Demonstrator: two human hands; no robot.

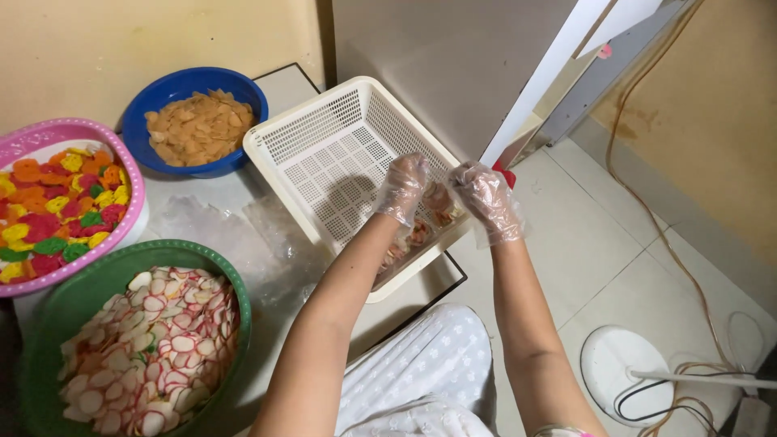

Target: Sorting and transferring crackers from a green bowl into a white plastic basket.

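Both gloved hands, left hand (402,188) and right hand (488,200), are pinching a chip bag (421,231) at the basket's (324,150) four-o'clock rim, needing a steady grip.

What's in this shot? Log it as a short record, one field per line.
left hand: gloved, grip on a clear packet of crackers
right hand: gloved, on the packet's top end
packet: held over the white basket
basket: tilted, no loose contents seen
blue bowl: tan crackers
pink bowl: coloured crackers
green bowl: white, red-edged crackers
floor: plastic sheet, white fan base
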